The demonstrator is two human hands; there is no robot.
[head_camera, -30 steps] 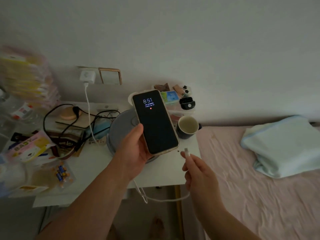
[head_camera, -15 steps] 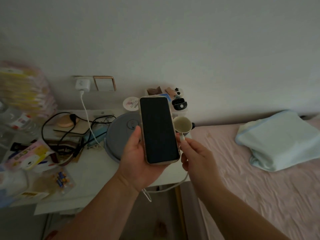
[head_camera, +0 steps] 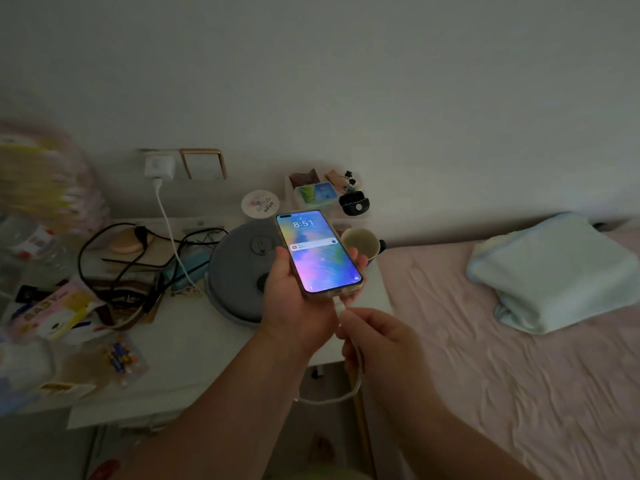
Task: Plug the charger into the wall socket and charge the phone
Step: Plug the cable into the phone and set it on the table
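I am seeing the left hand (head_camera: 294,306) holding the phone (head_camera: 320,252) above the white surface (head_camera: 194,341), grip wrapped around its lower half, thumb on the left edge and fingertips showing at the right edge. The screen is glowing with a colourful wallpaper and reading 8:51. The right hand (head_camera: 377,337) is pinching the white cable (head_camera: 173,244) just beneath the phone's bottom edge, grip closed on it; the plug end is sitting at the phone's port, though I cannot tell how fully seated. The cable is looping below the hands and running across the surface up to the charger (head_camera: 159,166), which is sitting in the wall socket (head_camera: 147,157). A mug (head_camera: 360,242) is standing just behind the phone.
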